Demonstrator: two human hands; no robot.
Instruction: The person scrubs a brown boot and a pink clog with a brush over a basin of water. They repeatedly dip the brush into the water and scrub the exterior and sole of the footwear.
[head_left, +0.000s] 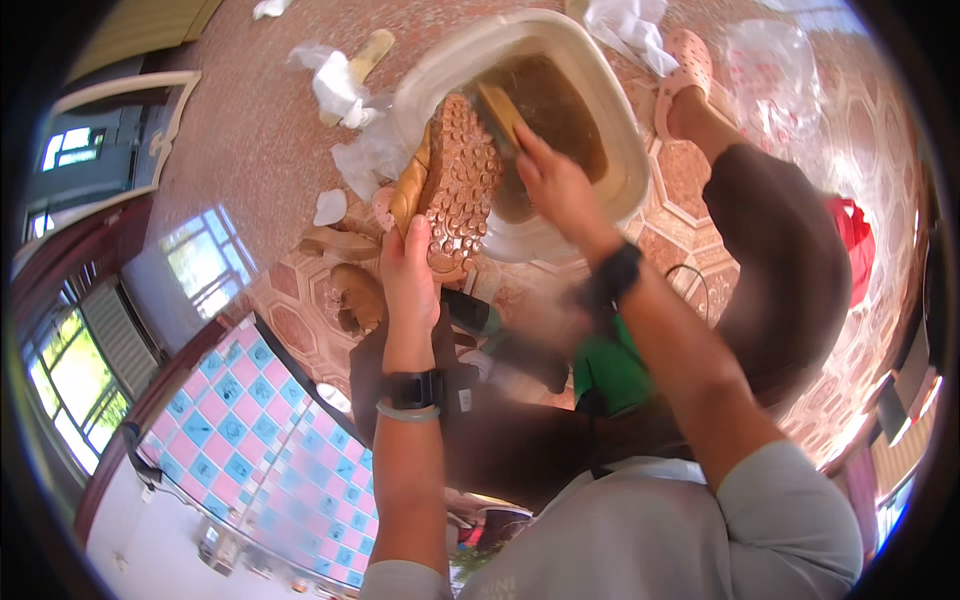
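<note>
My left hand (409, 262) grips a tan shoe (461, 187) by its side, its studded, wet-looking sole turned up. The shoe lies over the near left rim of a pale plastic basin (626, 112) that holds murky brown water (562, 97). In my right hand (555, 180) is a wooden-backed brush (499, 109), held over the basin just right of the sole; its bristle side is blurred. Another brown shoe (356, 296) rests on the tiled floor below my left hand, beside a tan shoe-shaped piece (339, 244).
Crumpled white plastic and paper (337, 86) lie left of the basin, with more white plastic (630, 30) beyond it. A clear plastic bag (776, 82) lies at upper right. My pink clog (686, 67) stands right of the basin. A green item (611, 367) is between my legs, a red bag (855, 247) by my knee.
</note>
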